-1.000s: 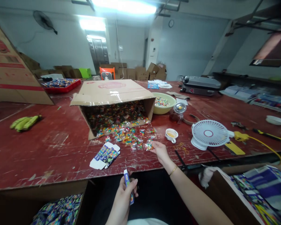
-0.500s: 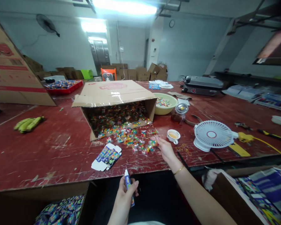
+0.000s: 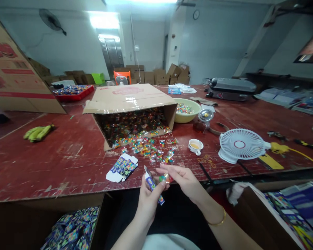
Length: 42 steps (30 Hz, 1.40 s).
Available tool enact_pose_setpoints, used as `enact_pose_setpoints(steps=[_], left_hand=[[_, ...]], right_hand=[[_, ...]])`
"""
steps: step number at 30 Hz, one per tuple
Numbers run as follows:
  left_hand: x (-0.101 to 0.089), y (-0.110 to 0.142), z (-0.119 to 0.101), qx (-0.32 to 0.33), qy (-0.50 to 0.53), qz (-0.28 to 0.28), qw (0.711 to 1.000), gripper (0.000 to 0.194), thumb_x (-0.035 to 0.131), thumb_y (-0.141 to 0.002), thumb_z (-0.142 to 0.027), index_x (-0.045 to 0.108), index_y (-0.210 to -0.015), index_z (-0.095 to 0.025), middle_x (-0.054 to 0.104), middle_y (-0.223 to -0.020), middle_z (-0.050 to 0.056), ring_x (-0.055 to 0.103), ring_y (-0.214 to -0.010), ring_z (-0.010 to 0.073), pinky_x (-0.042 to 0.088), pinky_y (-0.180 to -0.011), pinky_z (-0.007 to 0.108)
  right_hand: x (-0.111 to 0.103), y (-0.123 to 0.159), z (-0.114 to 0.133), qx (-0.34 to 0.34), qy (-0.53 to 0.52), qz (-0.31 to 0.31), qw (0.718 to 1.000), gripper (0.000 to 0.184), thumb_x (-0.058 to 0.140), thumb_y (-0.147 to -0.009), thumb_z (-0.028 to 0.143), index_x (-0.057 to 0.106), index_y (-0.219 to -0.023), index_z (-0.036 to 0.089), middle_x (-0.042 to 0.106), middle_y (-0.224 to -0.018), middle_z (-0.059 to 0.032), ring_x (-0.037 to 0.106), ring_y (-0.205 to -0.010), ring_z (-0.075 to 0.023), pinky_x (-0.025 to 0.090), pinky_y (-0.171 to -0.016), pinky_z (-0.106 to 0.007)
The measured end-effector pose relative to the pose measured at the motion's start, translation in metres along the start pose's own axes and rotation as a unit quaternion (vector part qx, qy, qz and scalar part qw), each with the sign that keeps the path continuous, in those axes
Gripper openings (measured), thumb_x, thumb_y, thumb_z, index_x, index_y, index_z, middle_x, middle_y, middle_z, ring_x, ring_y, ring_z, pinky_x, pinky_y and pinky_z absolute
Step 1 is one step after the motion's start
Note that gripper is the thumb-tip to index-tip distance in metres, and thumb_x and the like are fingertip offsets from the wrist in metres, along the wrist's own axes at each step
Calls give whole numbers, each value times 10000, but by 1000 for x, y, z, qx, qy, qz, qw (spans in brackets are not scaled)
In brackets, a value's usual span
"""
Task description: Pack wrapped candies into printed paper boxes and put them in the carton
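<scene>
My left hand (image 3: 149,198) is closed round a small printed box (image 3: 152,184), held at the near edge of the red table (image 3: 54,166). My right hand (image 3: 184,178) pinches a wrapped candy (image 3: 165,178) right beside the box's open end. Loose wrapped candies (image 3: 156,151) lie spilled just beyond my hands. They come out of a big cardboard carton (image 3: 130,104) lying on its side. A small stack of flat printed boxes (image 3: 122,167) rests on the table left of my hands.
A white cup (image 3: 195,146), a small white fan (image 3: 240,145), a yellow-green bowl of candies (image 3: 187,110) and a yellow tool (image 3: 279,148) stand to the right. Bananas (image 3: 38,132) lie far left. Bins of printed packs sit below at left (image 3: 67,232) and right (image 3: 294,211).
My right hand has drawn back from the candy pile to my left hand, bringing a candy. My left hand has risen with the small box and tilted it towards the right hand.
</scene>
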<state>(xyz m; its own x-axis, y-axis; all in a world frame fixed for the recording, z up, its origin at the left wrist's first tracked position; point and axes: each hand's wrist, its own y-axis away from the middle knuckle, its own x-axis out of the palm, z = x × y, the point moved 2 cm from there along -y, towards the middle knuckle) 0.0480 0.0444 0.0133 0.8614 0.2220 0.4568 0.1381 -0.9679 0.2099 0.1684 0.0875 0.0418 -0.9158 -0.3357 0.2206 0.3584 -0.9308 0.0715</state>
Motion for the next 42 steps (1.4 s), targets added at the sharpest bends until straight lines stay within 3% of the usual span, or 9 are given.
enact_pose_setpoints(steps=[2, 5, 12, 16, 21, 25, 27, 35, 42], left_hand=[[-2, 1, 1, 7, 11, -16, 1000, 485, 757, -637, -253, 442, -1002, -203, 629, -734, -48, 656, -655, 131, 518, -736, 297], [-5, 2, 2, 14, 8, -30, 999, 489, 759, -630, -253, 440, -998, -207, 623, -740, -51, 657, -659, 127, 516, -737, 286], [1, 3, 3, 22, -42, -17, 999, 464, 760, -618, -280, 442, -949, -216, 614, -733, -52, 630, -655, 120, 542, -686, 288], [-20, -1, 0, 59, -138, -6, 989, 467, 738, -628, -362, 445, -963, -220, 601, -709, -38, 611, -628, 133, 538, -598, 268], [-56, -3, -2, 87, -377, -22, 922, 446, 675, -661, -419, 477, -1001, -209, 655, -776, -7, 635, -663, 166, 507, -636, 266], [-49, 1, 0, 97, -539, 8, 836, 355, 600, -702, -324, 472, -1015, -217, 674, -777, 11, 644, -679, 193, 473, -639, 276], [-40, 3, 1, 108, -573, 11, 812, 368, 581, -689, -250, 457, -1035, -224, 674, -788, 14, 645, -685, 199, 459, -628, 275], [-32, 6, 8, 147, -586, 36, 796, 362, 573, -745, -312, 404, -1059, -251, 681, -885, 25, 673, -764, 226, 481, -644, 297], [-28, 11, 12, 184, -594, 67, 780, 389, 554, -781, -323, 368, -1114, -248, 683, -884, 26, 686, -750, 233, 505, -629, 308]], right_hand=[[-2, 4, -2, -4, -14, -16, 1000, 444, 611, -760, 529, 681, -1037, 189, 709, -1033, -97, 641, -965, -251, 507, -838, -392], [-8, 8, -9, -10, 24, -66, 997, 362, 629, -757, 504, 708, -905, 183, 719, -862, -59, 644, -768, -184, 510, -669, -293], [-9, 9, -24, -17, 37, -72, 997, 251, 708, -699, 410, 660, -674, 165, 584, -589, 30, 472, -520, -90, 363, -477, -215], [-17, 6, -28, -4, 25, -81, 996, 274, 680, -727, 418, 640, -653, 157, 497, -508, 49, 410, -478, -76, 337, -458, -208], [-25, 6, -22, 0, 51, -84, 995, 299, 673, -726, 444, 646, -676, 150, 527, -499, 34, 450, -473, -84, 370, -461, -210], [-22, 8, -13, -7, 76, -57, 995, 303, 658, -736, 450, 659, -707, 148, 545, -498, 29, 474, -475, -83, 407, -477, -213], [-22, 8, -10, -3, 80, -61, 995, 293, 686, -710, 440, 658, -735, 149, 558, -502, 29, 484, -463, -84, 411, -459, -211], [-25, 1, -5, -15, 113, -57, 992, 260, 724, -672, 400, 629, -703, 160, 577, -559, 19, 489, -476, -90, 402, -458, -222], [-19, -4, -8, -100, 238, -40, 965, 180, 711, -685, 337, 679, -627, 169, 496, -778, -7, 413, -556, -81, 358, -494, -237]])
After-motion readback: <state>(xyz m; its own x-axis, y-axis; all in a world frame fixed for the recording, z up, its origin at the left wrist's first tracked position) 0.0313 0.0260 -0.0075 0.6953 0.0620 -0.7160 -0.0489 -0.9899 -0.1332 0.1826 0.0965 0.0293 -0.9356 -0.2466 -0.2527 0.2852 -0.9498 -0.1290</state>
